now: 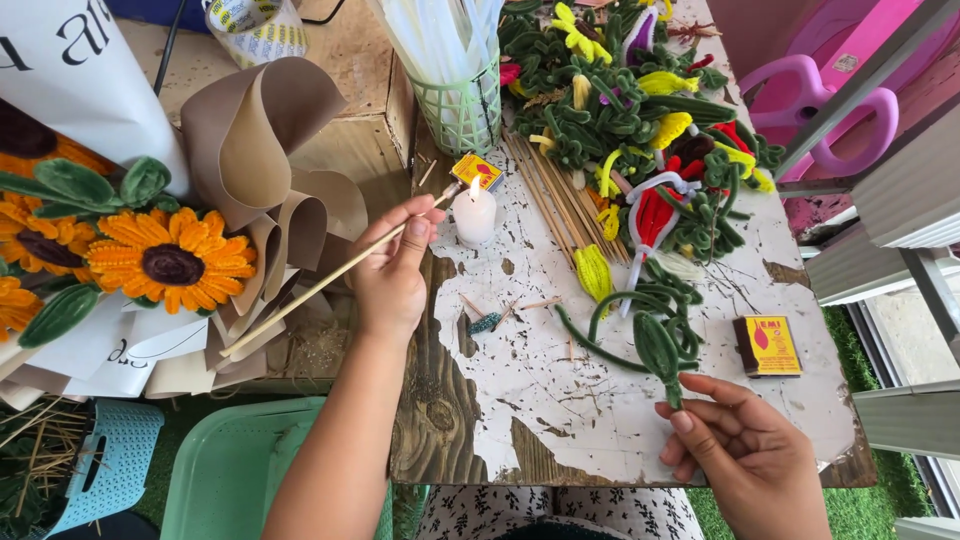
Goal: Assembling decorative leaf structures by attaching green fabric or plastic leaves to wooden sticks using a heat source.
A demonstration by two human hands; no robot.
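Two hands are in use: a thin wooden stick (330,280) is pinched by the left hand (392,268), its long axis slanting from lower left up to the lit candle (474,214) at frame centre; a green pipe-cleaner leaf (657,350) is pinched at its stem by the right hand (745,455), lower right on the desk (560,420).

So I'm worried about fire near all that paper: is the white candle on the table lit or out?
Lit. A small flame shows atop the candle, and the left hand holds the wooden stick with its tip at that flame.
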